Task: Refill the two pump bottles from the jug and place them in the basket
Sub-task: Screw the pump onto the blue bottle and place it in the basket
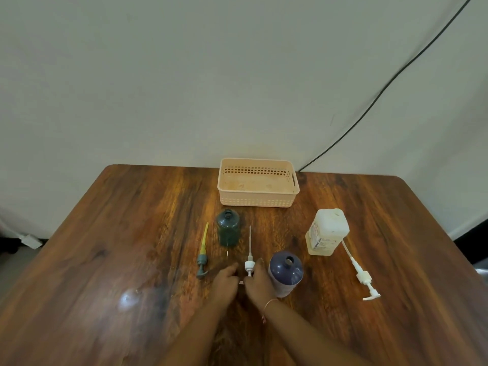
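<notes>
Looks like a plain room at home to us. We've got a wooden table point(369, 220) against a bare wall point(184, 75), with a black cable point(396, 77) hanging down it.

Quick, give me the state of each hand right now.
Left hand: on the table, fingers curled; holding anything cannot be told.
Right hand: at the white pump, grip cannot be told.

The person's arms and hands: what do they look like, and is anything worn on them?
Both forearms are bare, with no sleeves or gloves in view. The right hand has a thin pinkish bangle on its wrist. The left hand shows nothing worn.
</notes>
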